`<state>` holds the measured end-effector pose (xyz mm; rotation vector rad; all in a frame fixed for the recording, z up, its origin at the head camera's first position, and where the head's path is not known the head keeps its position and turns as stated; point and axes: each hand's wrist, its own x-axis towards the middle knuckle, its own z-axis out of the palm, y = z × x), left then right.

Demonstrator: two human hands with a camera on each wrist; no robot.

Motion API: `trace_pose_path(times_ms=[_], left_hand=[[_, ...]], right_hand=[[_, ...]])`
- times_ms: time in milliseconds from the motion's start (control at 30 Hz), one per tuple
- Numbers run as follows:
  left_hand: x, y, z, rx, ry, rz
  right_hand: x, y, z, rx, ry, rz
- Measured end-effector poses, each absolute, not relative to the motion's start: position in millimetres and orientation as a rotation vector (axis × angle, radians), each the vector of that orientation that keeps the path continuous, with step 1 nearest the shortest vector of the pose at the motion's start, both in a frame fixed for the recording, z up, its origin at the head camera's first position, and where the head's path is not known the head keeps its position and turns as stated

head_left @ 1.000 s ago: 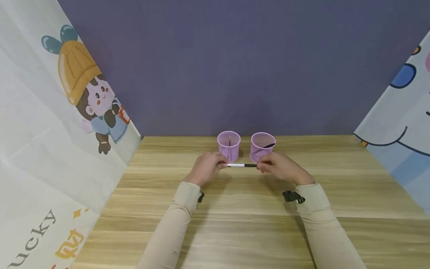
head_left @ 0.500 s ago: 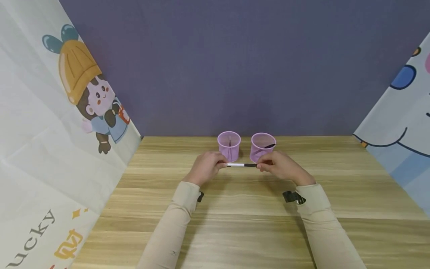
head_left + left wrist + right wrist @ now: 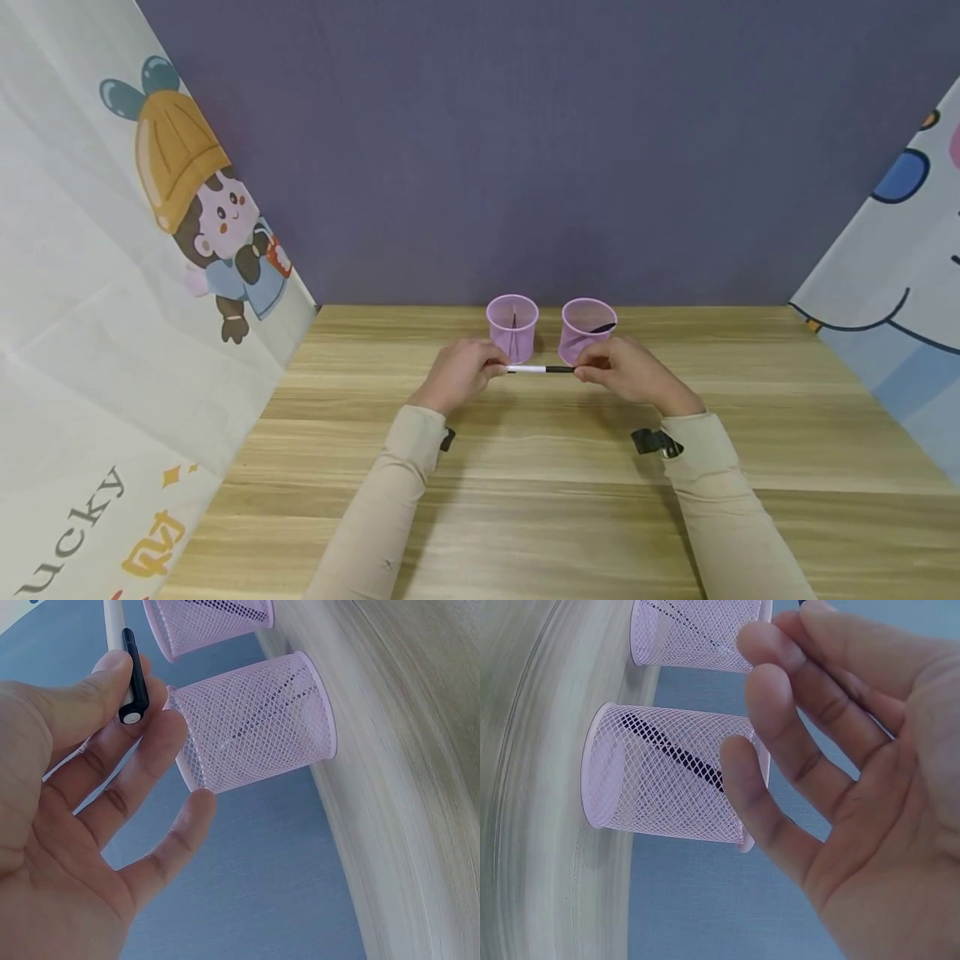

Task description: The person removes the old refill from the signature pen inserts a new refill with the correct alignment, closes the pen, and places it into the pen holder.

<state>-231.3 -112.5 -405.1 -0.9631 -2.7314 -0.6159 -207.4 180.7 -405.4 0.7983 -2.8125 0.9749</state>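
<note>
Just below frame centre, left hand (image 3: 463, 375) and right hand (image 3: 632, 375) pinching opposite ends of a white-and-black pen (image 3: 531, 368), two pink mesh cups (image 3: 513, 337) higher in frame.

Fingers (image 3: 495, 356) hide both ends of the pen (image 3: 528, 368) in the head view; the left wrist view's edge crops it.

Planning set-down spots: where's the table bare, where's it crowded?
Bare: table between the sleeves, nearer than the pen; from left cup to left printed sheet; from right cup to right printed sheet. Crowded: back middle, both cups side by side, pen held across their front by left grip and right grip.
</note>
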Motion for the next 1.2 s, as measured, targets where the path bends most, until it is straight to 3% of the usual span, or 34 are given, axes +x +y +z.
trace_pose_path(times_ms=[1200], left_hand=[[-230.1, -116.4, -401.6, -0.972, -2.747, -0.630]], right_hand=[[-205.6, 176.9, -403.3, 0.722, -2.781, 0.929]])
